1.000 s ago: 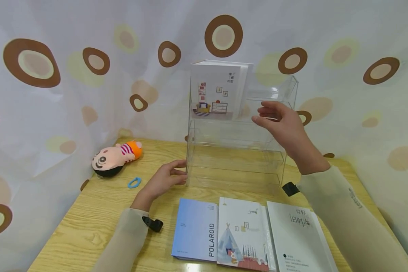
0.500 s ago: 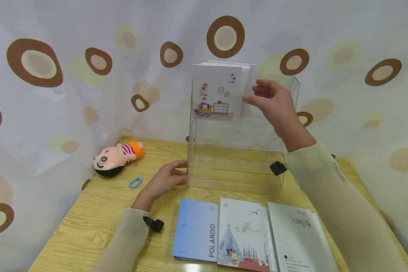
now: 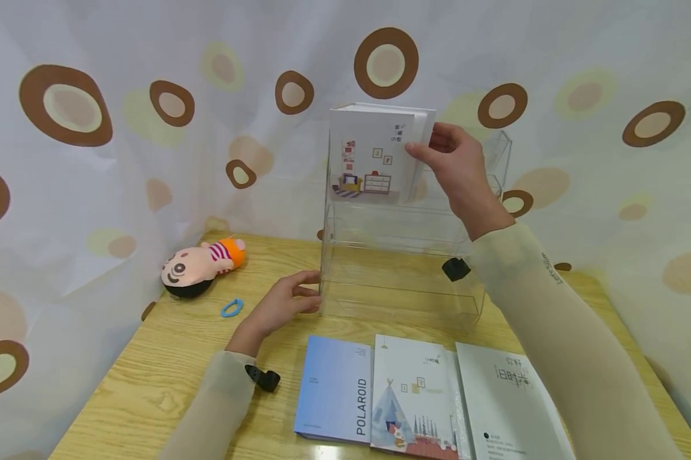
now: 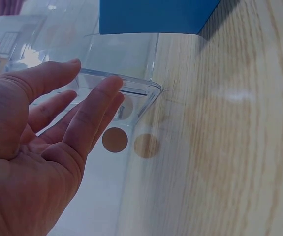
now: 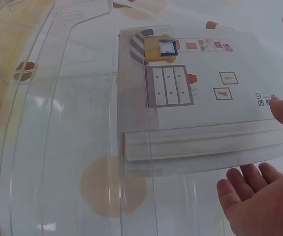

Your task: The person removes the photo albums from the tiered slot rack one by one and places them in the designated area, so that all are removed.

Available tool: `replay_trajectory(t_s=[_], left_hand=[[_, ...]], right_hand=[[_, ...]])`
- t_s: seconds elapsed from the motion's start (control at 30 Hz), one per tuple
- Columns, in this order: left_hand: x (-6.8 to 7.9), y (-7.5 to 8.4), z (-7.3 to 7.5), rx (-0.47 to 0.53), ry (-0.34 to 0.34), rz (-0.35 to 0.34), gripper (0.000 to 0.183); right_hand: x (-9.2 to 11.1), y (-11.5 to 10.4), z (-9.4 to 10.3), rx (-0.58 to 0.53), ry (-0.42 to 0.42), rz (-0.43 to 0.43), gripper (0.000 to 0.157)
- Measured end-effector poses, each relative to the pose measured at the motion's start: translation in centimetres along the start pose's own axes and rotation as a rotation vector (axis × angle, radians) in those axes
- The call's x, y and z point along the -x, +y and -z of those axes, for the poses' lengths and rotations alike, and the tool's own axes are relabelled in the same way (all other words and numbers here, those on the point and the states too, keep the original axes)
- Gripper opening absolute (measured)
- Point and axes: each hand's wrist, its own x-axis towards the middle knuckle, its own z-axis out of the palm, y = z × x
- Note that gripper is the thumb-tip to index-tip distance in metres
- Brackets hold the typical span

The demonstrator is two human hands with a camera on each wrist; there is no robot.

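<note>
In the head view a white photo album (image 3: 374, 156) with a room drawing on its cover stands upright on the top tier of a clear acrylic rack (image 3: 403, 306). My right hand (image 3: 460, 163) is at the album's right edge, thumb over the front cover and fingers reaching to the back cover. In the right wrist view the fingertips (image 5: 239, 184) lie by the back cover's edge, and I cannot make out a firm pinch. My left hand (image 3: 282, 303) rests beside the rack's lower left side, fingers loosely extended near its corner, as the left wrist view also shows.
In front of the rack lie a blue album marked POLAROID (image 3: 336, 390), a white album with a tent drawing (image 3: 411, 396) and a grey-white album (image 3: 503, 396). Left on the wooden table (image 3: 132, 377) are a plush doll (image 3: 198, 268) and a blue ring-shaped item (image 3: 232, 308).
My right hand has moved left and up from beside the rack's upper tier to the album's right edge. The left hand stays by the rack's side.
</note>
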Motion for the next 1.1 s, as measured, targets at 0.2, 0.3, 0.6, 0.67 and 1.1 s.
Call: replay_trajectory(t_s=[0.2,0.3,0.6,0.67,1.1], left_hand=[[-0.1,-0.1,0.0,-0.002,-0.002,0.008,0.062],[-0.1,-0.1,0.0,0.0,-0.001,0.007,0.062],[-0.1,0.0,-0.1,0.006,0.001,0.003,0.062],[-0.1,0.0,-0.1,0.001,0.003,0.002,0.062],[-0.1,0.0,0.0,-0.003,0.002,-0.006,0.062]], right_hand=[[-0.9,-0.1,-0.5,-0.083,0.014,0.025,0.061],[-1.2,-0.3,-0.9,-0.124,0.023,0.043,0.059],[-2.0,-0.7,-1.8,-0.232,0.033,0.017,0.056],[-2.1,-0.8,-1.9,-0.254,0.037,0.012,0.053],[-2.1,-1.1,-2.3,-0.319,0.074,0.023,0.031]])
